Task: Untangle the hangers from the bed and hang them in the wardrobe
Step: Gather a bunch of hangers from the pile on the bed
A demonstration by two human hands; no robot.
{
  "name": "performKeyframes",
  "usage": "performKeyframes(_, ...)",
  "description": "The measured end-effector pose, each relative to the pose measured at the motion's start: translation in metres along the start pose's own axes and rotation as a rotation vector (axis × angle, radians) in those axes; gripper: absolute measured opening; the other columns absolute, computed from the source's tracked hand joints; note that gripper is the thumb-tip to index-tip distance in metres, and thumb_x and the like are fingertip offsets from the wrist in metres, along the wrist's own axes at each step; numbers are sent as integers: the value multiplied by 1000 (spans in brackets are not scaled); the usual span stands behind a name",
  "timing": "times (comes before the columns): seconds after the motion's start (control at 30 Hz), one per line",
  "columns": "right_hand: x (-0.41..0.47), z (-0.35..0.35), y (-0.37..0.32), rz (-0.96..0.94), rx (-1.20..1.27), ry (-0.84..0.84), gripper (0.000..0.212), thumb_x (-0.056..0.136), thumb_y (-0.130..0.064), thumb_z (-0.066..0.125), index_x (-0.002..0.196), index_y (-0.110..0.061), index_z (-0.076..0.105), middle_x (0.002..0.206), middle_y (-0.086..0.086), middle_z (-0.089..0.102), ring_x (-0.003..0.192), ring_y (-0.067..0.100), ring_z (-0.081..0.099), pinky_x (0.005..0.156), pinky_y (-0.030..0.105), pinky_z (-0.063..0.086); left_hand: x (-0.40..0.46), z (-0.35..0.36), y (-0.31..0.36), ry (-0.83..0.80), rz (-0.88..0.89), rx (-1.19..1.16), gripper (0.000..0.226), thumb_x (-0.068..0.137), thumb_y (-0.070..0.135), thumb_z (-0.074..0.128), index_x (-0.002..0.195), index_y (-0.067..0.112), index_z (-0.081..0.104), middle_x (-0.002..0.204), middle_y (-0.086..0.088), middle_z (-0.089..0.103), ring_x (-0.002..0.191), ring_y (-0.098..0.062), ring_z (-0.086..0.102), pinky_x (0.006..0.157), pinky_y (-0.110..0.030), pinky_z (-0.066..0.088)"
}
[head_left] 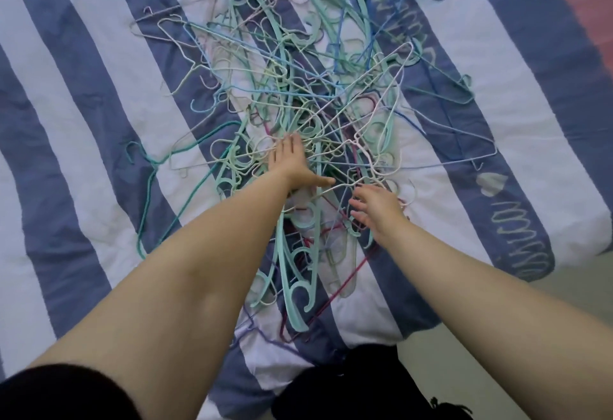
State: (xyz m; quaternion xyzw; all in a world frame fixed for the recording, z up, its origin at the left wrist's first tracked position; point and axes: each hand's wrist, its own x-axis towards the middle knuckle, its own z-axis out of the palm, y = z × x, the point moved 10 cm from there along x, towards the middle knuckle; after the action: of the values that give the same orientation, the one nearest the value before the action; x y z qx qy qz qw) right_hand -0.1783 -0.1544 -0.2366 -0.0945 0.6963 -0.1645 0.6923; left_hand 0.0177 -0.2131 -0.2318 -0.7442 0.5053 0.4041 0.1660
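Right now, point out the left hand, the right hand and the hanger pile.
left hand point(290, 161), head view, back of the hand
right hand point(376, 205), head view, back of the hand
hanger pile point(300, 290), head view, thick mint hanger

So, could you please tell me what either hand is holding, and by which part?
Nothing: both the left hand and right hand are open, fingers spread over the hanger pile.

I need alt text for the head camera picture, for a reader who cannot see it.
Two bare hands, left hand and right hand, reach with open fingers into a tangled pile of hangers, mostly teal, white and blue. The pile lies on a blue and white striped bed cover.
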Motion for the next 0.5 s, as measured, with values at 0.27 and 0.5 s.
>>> performKeyframes(0.27,23,-4,30,82,40,-24,47,98,-15,48,142,-8,35,134,16,54,120,28,56,93,37,47,40,-7,4,141,-68,88,116,71,70,63,153,27,-7,160,-13,1,147,-35,1,117,-48,11)
performKeyframes(0.5,21,-9,41,136,62,-87,42,102,-22,40,141,-7,38,141,11,49,124,27,51,91,34,42,35,-17,9,119,-51,43,77,75,47,61,137,14,30,140,-20,34,128,-40,38,105,-51,35)
